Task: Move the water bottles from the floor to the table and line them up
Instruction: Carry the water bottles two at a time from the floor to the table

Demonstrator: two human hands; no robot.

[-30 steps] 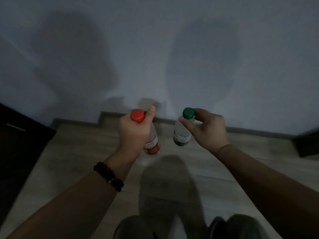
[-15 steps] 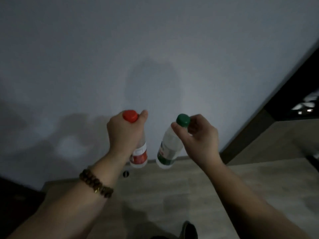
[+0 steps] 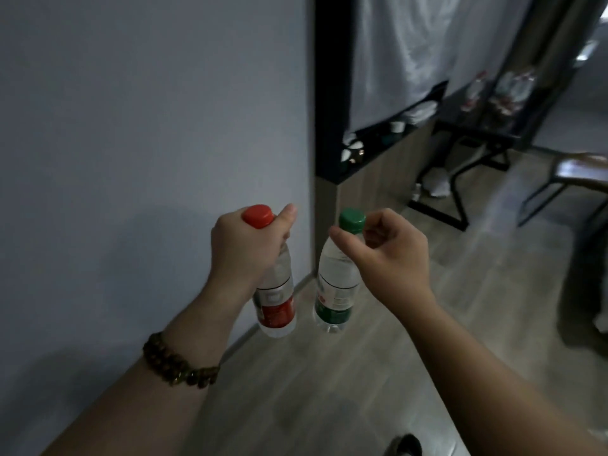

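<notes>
My left hand [image 3: 245,248] grips the neck of a clear water bottle with a red cap and red label [image 3: 275,301], carried upright above the floor. My right hand [image 3: 391,258] pinches the neck of a second clear bottle with a green cap and green label [image 3: 334,291], which hangs tilted with its base swung left. The two bottles hang close together without touching. Far off at the upper right stands a dark table [image 3: 473,126] with several bottles [image 3: 506,90] on it, blurred.
A grey wall [image 3: 148,110] fills the left half. A dark-framed low cabinet [image 3: 371,146] with cups and plates runs along the back. A chair [image 3: 579,172] stands at the right. Wooden floor [image 3: 378,373] stretches ahead toward the table.
The view has swung to the right, away from the blank wall, so the cabinet, table and chair have come into sight. Both hands still carry their bottles at the same height.
</notes>
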